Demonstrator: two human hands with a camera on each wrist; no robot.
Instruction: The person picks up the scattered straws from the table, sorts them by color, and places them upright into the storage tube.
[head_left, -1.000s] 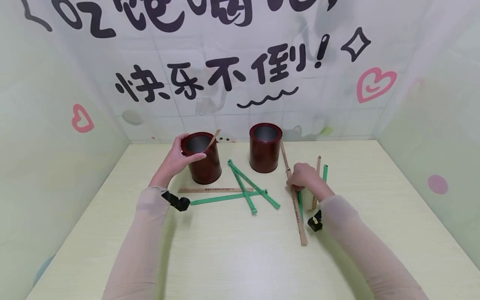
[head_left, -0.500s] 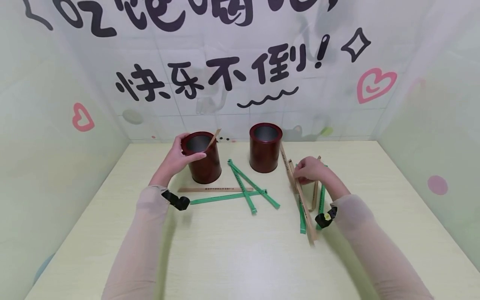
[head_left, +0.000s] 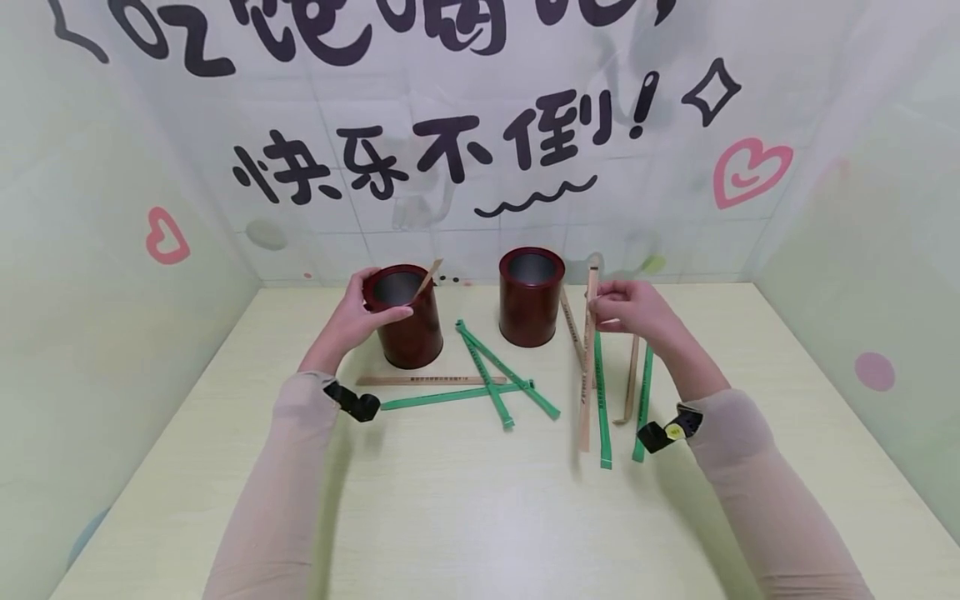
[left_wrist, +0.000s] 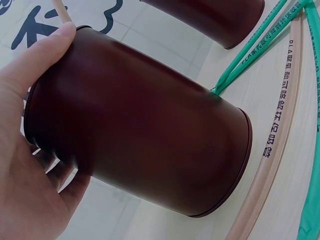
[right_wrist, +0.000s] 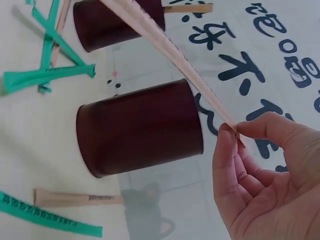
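Observation:
My left hand [head_left: 354,323] holds the left dark red can [head_left: 412,337] near its rim, the thumb across the front. A brown wrapped straw [head_left: 429,278] sticks up out of that can. At the right, my right hand [head_left: 633,315] pinches another brown wrapped straw [head_left: 588,367] close to its upper end. This straw hangs steeply, raised off the table, to the right of the second dark red can [head_left: 528,310]. In the right wrist view, thumb and fingertips meet on the straw [right_wrist: 175,55]. The second can's inside shows no straw in the head view.
Below the cans lie a brown wrapped straw [head_left: 420,381] and several green ones [head_left: 442,398], some crossing. More lie at the right: brown straws [head_left: 572,321] and green straws [head_left: 643,408]. A printed white wall sheet [head_left: 450,208] stands behind the table [head_left: 480,517].
My right hand has taken up a brown straw from the right-hand group and lifted it, moving back and slightly right. The left hand and both cans stay in place.

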